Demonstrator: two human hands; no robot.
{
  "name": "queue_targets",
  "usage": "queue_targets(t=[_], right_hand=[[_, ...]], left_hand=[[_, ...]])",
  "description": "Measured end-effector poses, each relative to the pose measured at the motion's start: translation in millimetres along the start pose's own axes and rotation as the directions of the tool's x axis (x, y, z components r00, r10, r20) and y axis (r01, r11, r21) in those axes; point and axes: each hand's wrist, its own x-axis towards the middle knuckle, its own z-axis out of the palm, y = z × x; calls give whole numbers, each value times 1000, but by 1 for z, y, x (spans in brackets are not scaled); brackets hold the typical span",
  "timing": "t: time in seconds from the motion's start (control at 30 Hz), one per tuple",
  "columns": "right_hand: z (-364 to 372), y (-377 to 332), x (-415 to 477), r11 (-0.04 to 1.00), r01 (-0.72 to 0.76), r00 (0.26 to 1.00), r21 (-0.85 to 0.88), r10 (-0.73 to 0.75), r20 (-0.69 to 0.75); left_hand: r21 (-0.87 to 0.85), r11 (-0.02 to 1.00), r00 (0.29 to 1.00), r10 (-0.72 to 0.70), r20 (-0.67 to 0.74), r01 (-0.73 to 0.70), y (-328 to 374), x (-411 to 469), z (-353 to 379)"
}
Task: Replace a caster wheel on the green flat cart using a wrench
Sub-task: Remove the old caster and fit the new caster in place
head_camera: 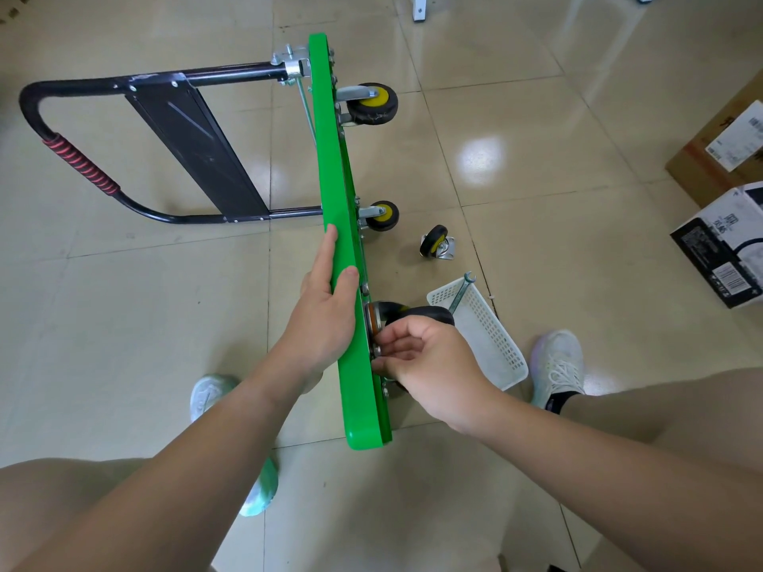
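The green flat cart (pixel 334 167) stands on its side edge on the floor, its black handle (pixel 82 158) folded out to the left. My left hand (pixel 326 307) grips the deck's upper edge. My right hand (pixel 417 357) has its fingers pinched at the mounting plate of a black caster wheel (pixel 429 313) on the underside; what they pinch is hidden. Two yellow-hubbed casters (pixel 373 103) (pixel 382 215) sit further up the deck. A loose black caster (pixel 437 242) lies on the floor. A wrench (pixel 462 293) leans in a white basket (pixel 491 344).
Cardboard boxes (pixel 722 150) and a black-and-white box (pixel 726 245) stand at the right. White furniture legs (pixel 419 6) are at the far top. My feet in light sneakers (pixel 557 365) (pixel 210 396) flank the cart on the tiled floor.
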Motion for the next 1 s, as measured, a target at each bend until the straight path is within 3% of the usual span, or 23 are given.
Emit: queue_targets(t=[0.73, 1.0], right_hand=[[-5, -8, -2, 996, 85, 993, -18, -86, -77], [-14, -28, -11, 976, 127, 991, 176, -115, -74]], left_hand=[[17, 1000, 1000, -3, -11, 4, 6, -2, 2], [57, 998, 1000, 2, -20, -1, 6, 0, 2]])
